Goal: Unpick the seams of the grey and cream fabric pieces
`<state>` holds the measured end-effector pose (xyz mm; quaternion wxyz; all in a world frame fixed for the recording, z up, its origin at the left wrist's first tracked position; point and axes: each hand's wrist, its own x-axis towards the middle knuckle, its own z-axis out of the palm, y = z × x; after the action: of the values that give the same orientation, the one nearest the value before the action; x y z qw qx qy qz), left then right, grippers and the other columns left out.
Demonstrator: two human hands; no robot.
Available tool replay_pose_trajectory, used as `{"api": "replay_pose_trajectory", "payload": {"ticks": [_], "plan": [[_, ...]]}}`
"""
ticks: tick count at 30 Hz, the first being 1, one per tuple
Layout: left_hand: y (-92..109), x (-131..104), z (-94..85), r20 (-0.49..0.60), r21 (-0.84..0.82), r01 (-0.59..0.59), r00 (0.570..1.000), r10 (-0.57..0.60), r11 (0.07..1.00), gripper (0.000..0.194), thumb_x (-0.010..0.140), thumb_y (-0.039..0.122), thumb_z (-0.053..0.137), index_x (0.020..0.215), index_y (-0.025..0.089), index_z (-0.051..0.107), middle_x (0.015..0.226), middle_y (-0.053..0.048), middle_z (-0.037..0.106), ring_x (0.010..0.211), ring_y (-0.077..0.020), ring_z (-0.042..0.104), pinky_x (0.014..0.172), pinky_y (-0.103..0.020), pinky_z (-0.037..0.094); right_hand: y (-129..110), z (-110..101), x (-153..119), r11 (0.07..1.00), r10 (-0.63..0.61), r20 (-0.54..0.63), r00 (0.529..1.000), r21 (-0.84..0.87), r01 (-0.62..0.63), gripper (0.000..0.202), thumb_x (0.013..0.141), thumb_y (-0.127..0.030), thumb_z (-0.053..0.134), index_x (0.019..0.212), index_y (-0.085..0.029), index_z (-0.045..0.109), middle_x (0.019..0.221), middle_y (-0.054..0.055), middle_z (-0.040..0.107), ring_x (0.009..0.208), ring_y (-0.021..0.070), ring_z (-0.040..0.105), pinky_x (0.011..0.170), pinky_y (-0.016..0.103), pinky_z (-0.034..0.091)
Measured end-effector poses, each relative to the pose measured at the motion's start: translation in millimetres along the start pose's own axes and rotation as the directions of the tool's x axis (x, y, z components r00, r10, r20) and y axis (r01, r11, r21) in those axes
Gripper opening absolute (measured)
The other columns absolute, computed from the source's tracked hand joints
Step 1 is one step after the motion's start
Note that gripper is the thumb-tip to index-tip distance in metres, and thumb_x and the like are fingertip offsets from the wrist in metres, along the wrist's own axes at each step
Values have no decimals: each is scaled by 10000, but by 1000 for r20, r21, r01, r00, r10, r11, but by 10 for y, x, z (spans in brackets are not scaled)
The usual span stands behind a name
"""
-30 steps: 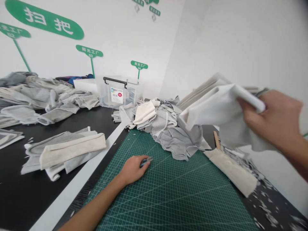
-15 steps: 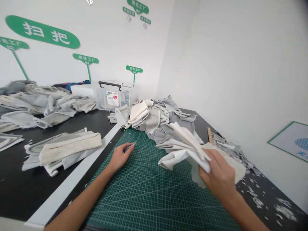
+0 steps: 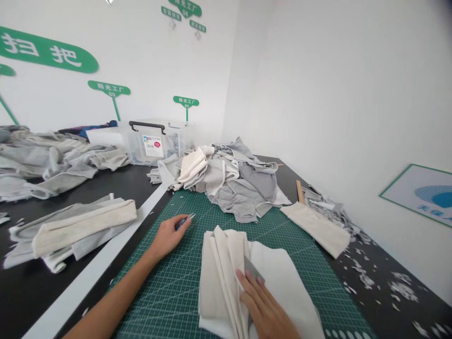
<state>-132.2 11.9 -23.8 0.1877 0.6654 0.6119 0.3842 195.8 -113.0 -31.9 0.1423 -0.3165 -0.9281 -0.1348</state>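
Observation:
My left hand [image 3: 167, 237] is closed around a small tool with a blue handle and a pointed metal tip [image 3: 189, 217], just above the green cutting mat [image 3: 158, 292]; its exact kind is too small to tell. My right hand [image 3: 263, 301] rests with extended fingers on a folded bundle of cream and off-white cloth [image 3: 222, 268] lying on the mat. A grey bit of cloth [image 3: 254, 271] shows by its fingertips. To the right of the bundle spreads a white cloth piece [image 3: 278, 268], partly under my right hand.
Grey and cream cloths are heaped [image 3: 240, 188] at the mat's far end. A clear lidded box [image 3: 141, 146] stands behind. On the left lie a folded cloth stack [image 3: 84, 226] and a larger pile [image 3: 52, 155]. Rightward are a cream cloth [image 3: 318, 226] and scattered scraps [image 3: 367, 280].
My right hand has brought the cloth bundle down and nearer onto the mat, its fingers now extended over it. My left hand still holds the blue-handled tool. The view has shifted right.

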Motion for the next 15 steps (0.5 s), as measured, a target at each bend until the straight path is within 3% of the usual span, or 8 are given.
{"api": "replay_pose_trajectory", "payload": {"ticks": [4,7,11,13,15], "plan": [[22,-7,5,12,18,-5,1000,5,1000,478,882,550,425,1091,208,686,1047,-45,714,909,-259,645,829,-354,482,75,-28,221,972,-3,235,972,231,-53,568,648,-46,455,1208,-123,502,1524,118,281,1390,322,285,1072,487,381],[50,-24,20,13,30,-17,1000,17,999,476,880,539,435,1093,193,683,1060,-53,711,917,-265,644,850,-368,481,140,-129,433,924,43,310,950,350,-156,683,620,-81,491,1300,-139,448,1555,90,206,1428,304,178,1146,508,238],[114,-77,1,12,20,-59,998,58,998,440,897,510,448,1108,198,675,1077,-39,707,880,-242,647,800,-333,496,256,-173,540,891,-22,265,964,443,-102,637,764,-284,592,1367,-182,414,1554,88,213,1430,288,177,1164,476,192],[170,-109,-47,-39,9,-62,997,62,998,418,899,493,470,1123,201,666,1059,-31,712,836,-224,650,759,-310,503,314,-163,493,911,-89,213,973,412,-7,626,828,-352,576,1402,-194,381,1534,108,261,1401,279,273,1137,443,277],[271,-146,-109,-111,-9,-71,991,70,997,411,895,480,496,1156,201,648,1063,-30,711,825,-216,653,749,-300,509,366,-179,416,942,-141,127,982,321,94,529,894,-268,499,1406,-208,381,1476,112,378,1324,244,423,1074,387,388]]}}
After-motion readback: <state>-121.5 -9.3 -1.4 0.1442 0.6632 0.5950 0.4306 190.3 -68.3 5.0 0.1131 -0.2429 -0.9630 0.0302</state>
